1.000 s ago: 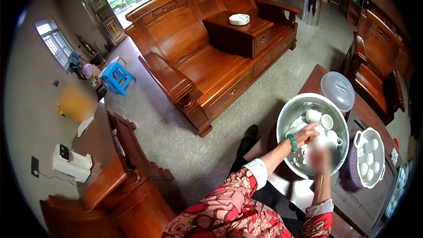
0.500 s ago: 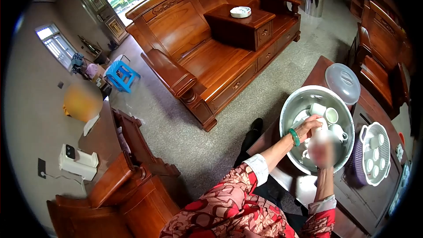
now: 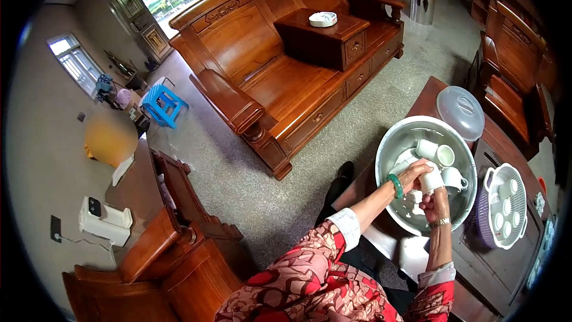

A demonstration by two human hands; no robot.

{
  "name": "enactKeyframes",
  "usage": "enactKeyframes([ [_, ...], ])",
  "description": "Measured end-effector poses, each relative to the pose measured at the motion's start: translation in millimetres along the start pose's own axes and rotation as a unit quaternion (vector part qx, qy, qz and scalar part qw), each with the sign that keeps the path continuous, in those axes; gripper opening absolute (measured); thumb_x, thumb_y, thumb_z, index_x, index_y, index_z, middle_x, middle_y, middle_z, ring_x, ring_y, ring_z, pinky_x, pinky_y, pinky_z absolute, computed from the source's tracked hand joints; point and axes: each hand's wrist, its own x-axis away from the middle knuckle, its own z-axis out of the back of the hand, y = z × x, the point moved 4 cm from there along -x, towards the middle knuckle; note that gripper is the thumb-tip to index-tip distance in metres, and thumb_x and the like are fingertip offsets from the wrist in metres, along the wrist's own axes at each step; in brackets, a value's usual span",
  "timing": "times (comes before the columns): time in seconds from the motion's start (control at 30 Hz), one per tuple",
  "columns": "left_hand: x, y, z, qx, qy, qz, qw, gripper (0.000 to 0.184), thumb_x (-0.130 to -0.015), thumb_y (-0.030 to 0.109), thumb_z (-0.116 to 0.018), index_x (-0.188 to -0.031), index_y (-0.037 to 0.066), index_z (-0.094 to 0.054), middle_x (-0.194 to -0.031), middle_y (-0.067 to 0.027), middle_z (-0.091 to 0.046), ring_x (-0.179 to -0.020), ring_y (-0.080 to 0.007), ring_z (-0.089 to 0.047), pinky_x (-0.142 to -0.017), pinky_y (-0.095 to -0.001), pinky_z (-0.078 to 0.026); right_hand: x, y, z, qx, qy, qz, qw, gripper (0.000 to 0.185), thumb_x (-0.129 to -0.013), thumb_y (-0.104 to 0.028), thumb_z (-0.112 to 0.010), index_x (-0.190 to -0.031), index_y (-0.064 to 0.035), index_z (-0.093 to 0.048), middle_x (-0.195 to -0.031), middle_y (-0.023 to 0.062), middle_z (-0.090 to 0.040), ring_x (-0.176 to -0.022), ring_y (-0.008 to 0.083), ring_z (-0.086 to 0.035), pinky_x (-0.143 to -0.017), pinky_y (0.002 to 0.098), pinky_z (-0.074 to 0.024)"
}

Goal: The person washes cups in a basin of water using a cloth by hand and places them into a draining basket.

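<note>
A large metal basin (image 3: 385,143) stands on the table, with water and several white cups in it. Over the basin my left hand (image 3: 412,176), with a green bangle at its wrist, is closed around a white cup (image 3: 430,177). Against the lower end of that same cup my right hand (image 3: 437,204) has its fingers curled; a watch is on that wrist. Whether its fingertips reach inside the cup is hidden. Beyond the held cup lie two cups, one of them an upturned-mouth cup (image 3: 445,155), and a handled mug (image 3: 454,180) lies to the right.
Right of the basin, a white and purple plastic basket (image 3: 492,232) holds several small white cups. A clear plastic lid (image 3: 460,113) lies behind the basin on the dark wooden table (image 3: 476,274). A carved wooden sofa (image 3: 238,92) and a blue stool (image 3: 164,105) stand farther off.
My right hand has shifted slightly and turned at the cup, and is now sharp instead of blurred. The left hand keeps its hold. The view has moved a little.
</note>
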Motion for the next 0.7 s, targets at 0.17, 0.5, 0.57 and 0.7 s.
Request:
enactKeyframes([
  [0.17,-1,3,0,0.034,-0.036,-0.029,0.998,0.050,-0.078,0.028,-0.064,-0.118,0.006,-0.042,-0.105,-0.0078,-0.052,-0.098,-0.0175,-0.053,-0.078,-0.0364,-0.050,11,-5,-10,-0.112,-0.077,-0.010,0.991,0.017,-0.083,-0.022,-0.044,-0.082,-0.0074,-0.052,-0.048,-0.0044,-0.043,-0.037,0.0067,-0.039,-0.034,0.0236,-0.0335],
  [0.5,-2,-8,7,-0.047,0.012,0.061,0.997,0.066,-0.079,0.039,-0.063,-0.127,0.005,-0.032,-0.098,-0.0085,-0.053,-0.087,-0.0196,-0.058,-0.063,-0.0389,-0.054,1,-11,0,0.203,0.009,0.110,0.973,0.014,-0.075,-0.012,-0.048,-0.075,0.0000,-0.055,-0.051,0.0064,-0.050,-0.039,0.0138,-0.048,-0.033,0.0293,-0.0355],
  [0.57,0,-5,2,0.034,-0.024,0.002,0.999,0.055,-0.081,0.032,-0.060,-0.123,0.006,-0.038,-0.099,-0.0073,-0.052,-0.091,-0.0204,-0.056,-0.071,-0.0411,-0.052,5,-7,0,0.068,0.008,0.033,0.997,0.013,-0.082,-0.022,-0.048,-0.083,-0.0100,-0.052,-0.050,-0.0021,-0.043,-0.034,0.0060,-0.036,-0.033,0.0222,-0.0316],
  [0.7,1,0,0,0.005,-0.031,-0.018,0.999,0.055,-0.077,0.026,-0.064,-0.123,0.008,-0.040,-0.103,-0.0077,-0.052,-0.096,-0.0200,-0.055,-0.075,-0.0398,-0.051,10,-5,-4,-0.027,-0.033,0.015,0.999,0.015,-0.083,-0.025,-0.047,-0.083,-0.0101,-0.052,-0.049,-0.0029,-0.042,-0.035,0.0066,-0.037,-0.033,0.0222,-0.0314],
])
